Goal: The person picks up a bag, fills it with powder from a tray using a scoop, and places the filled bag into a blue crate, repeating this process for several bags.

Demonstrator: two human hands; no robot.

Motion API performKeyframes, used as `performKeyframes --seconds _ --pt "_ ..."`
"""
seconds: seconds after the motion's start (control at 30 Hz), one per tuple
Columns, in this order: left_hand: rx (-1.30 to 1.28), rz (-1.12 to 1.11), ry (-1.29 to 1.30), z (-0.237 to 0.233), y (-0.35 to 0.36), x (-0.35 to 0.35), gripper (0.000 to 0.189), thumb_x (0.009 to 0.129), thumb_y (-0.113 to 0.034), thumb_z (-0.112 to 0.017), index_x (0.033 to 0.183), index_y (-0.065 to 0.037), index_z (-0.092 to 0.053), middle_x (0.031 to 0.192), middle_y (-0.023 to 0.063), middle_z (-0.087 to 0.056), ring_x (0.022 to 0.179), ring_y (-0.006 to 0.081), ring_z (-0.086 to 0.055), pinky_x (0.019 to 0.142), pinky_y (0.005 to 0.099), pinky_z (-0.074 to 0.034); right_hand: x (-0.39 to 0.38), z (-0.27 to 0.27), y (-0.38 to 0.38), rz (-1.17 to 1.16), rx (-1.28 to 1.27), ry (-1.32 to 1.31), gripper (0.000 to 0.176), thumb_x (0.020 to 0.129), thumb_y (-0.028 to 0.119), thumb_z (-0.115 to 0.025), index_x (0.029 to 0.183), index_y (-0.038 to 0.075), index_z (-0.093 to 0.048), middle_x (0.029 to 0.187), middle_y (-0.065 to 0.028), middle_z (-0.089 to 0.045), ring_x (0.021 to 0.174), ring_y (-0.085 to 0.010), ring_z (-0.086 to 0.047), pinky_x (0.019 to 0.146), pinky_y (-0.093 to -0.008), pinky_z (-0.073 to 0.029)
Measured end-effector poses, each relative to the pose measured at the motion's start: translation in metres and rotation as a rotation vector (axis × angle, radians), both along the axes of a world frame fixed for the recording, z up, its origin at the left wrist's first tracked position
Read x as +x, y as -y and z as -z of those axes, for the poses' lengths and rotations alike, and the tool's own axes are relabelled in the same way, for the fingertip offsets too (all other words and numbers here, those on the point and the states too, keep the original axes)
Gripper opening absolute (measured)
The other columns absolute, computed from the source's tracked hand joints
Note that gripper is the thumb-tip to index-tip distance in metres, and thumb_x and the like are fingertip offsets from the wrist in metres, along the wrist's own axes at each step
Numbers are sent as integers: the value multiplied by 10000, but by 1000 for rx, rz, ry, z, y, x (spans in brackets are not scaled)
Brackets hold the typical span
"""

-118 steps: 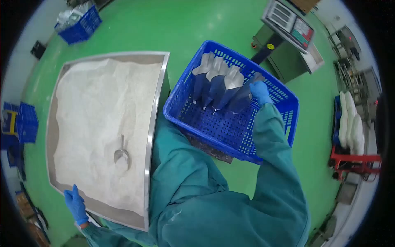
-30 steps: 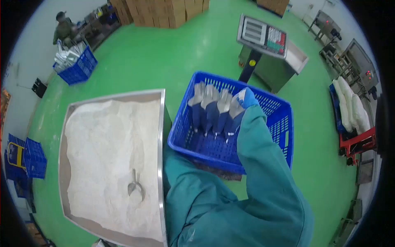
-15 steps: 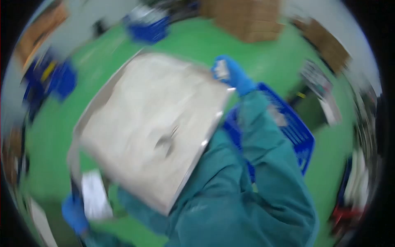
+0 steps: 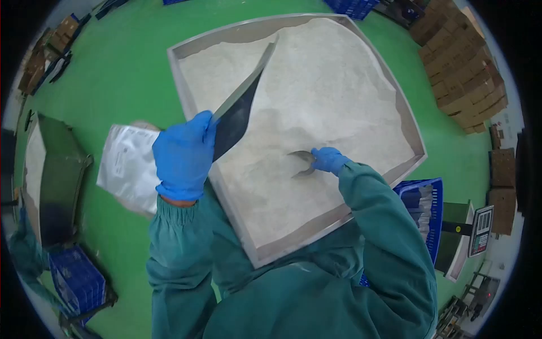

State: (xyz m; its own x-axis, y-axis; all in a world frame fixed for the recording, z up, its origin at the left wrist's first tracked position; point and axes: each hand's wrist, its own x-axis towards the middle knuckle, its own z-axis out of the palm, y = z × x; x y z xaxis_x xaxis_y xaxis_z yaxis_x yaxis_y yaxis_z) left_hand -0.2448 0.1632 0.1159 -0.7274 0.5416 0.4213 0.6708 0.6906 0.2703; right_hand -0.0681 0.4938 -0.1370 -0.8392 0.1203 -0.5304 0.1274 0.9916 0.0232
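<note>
A wide metal tray (image 4: 240, 223) of off-white powder (image 4: 333, 73) lies in front of me. My left hand (image 4: 183, 152), in a blue glove, is closed around the lower end of what looks like a foil bag (image 4: 240, 116). The bag slants up over the tray's left side, its near face dark and its edge pale. My right hand (image 4: 329, 160), also gloved, grips a metal scoop (image 4: 306, 156) resting in the powder near the middle. The scoop's handle is hidden by the fingers.
Left of the tray lies a silver bag (image 4: 127, 158). A metal bin (image 4: 59, 175) and blue crates (image 4: 76, 279) stand farther left, beside another person's green sleeve (image 4: 25, 243). To the right are a blue basket (image 4: 435, 214) holding silver packs, a scale display (image 4: 481, 230) and stacked cartons (image 4: 463, 73).
My right hand has moved from the tray's far right edge to the scoop, now held. My left hand has come up from the lower left, bringing the bag over the tray. The view has turned.
</note>
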Motion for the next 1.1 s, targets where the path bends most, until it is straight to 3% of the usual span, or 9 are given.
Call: performKeyframes --seconds 0.1,0.2,0.27,0.37,0.43,0.57,0.8,1.0,1.1 --pt "64 18 8 27 -13 -15 158 785 -177 -641 913 -94 -679 770 146 -639 665 304 -616 589 359 -477 14 -29 -94 13 4 -296 309 865 320 -471 1135 178 -521 723 -94 -610 610 -277 -601 546 -405 -462" --pt "-59 5 67 42 -23 -24 167 795 -154 -630 940 -85 -675 767 143 -645 652 294 -619 589 339 -481 19 -126 -179 108 641 -566 341 868 192 -466 1208 171 -487 650 -39 -571 544 -205 -578 429 -346 -442" --pt "16 34 65 60 -32 -32 173 769 -147 -643 938 -114 -668 715 130 -624 624 298 -601 561 371 -467 21 -139 -246 181 704 -726 369 901 191 -422 1263 121 -419 700 -112 -594 569 -277 -593 472 -385 -476" --pt "70 56 87 69 -44 -34 200 743 -129 -655 943 -139 -663 681 118 -614 601 301 -588 540 393 -459 15 -100 -292 432 573 -698 357 911 171 -400 1251 63 -397 851 -175 -620 711 -363 -607 611 -437 -496" --pt "50 54 115 71 -48 -38 208 743 -119 -655 951 -135 -665 700 120 -623 606 299 -593 546 384 -465 19 -20 -300 608 302 -477 405 892 205 -429 1267 66 -363 909 -195 -622 795 -400 -601 738 -453 -479" --pt "66 32 208 70 -52 -40 211 754 -117 -654 965 -122 -669 764 132 -643 629 298 -611 568 355 -478 28 50 -180 316 83 -296 549 755 246 -565 1241 73 -378 887 -197 -627 808 -381 -607 737 -436 -478" --pt "-41 95 35 69 -71 -28 171 824 -179 -608 970 -117 -670 641 151 -601 537 277 -583 511 346 -442 38 67 -3 92 -347 -59 301 735 206 -585 980 32 -573 805 -187 -629 759 -362 -609 670 -444 -483" --pt "-224 22 -83 80 -62 -6 307 820 -257 -594 1122 -199 -587 548 135 -546 526 306 -582 475 401 -443 67 -47 21 131 -657 -140 307 788 205 -552 1032 20 -576 855 -201 -621 791 -394 -584 709 -451 -469" --pt "-105 207 110 111 -88 -1 331 784 -384 -598 1013 -144 -587 633 117 -601 625 303 -613 543 426 -470 88 -128 11 17 -435 -301 323 808 225 -550 1055 18 -575 899 -214 -601 848 -387 -559 742 -440 -456"
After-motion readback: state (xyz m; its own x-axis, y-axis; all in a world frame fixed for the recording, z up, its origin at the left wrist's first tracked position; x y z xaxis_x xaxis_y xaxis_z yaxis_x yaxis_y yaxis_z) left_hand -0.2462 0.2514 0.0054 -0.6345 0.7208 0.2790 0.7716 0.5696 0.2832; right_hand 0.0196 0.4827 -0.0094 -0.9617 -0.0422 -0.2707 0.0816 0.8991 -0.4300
